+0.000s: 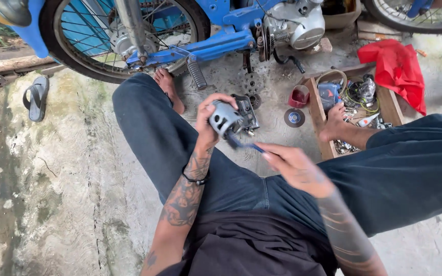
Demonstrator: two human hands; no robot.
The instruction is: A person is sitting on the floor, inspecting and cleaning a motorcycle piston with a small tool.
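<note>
Item one: my left hand (212, 115), raised at centre frame, fingers clamped around a grey metal engine part (231, 120), a rounded housing with a darker bracket section on its 3 o'clock side. The part sits above my left thigh, clear of the ground.

Item two: my right hand (292, 166), at 4 o'clock from the part, blurred with motion. Its fingers are pinched together on a thin blue tool (242, 143), whose tip meets the underside of the housing. Whether it is a brush or a driver I cannot tell.

Step in hand, by my judgement: working the tool against the held part, cleaning or prying at it. The next move calls for a steady left grip, and for the tip to stay seated on the housing.

Item three: my bare feet, one at 11 o'clock (169, 88), one at 3 o'clock (334, 122) resting on the edge of a wooden tray.

Item four: wooden tray (315, 105) at 2 o'clock, holding wires, small hardware and bottles.

Item five: red cup (299, 96) and round disc (294, 118) just beside the tray.

Item six: red cloth (397, 69) at 2 o'clock, farther out.

Item seven: blue motorcycle (216, 43) at 12 o'clock, rear wheel (124, 36) at 11 o'clock.

Item eight: sandal (37, 98) at 9 o'clock on the concrete.
</note>
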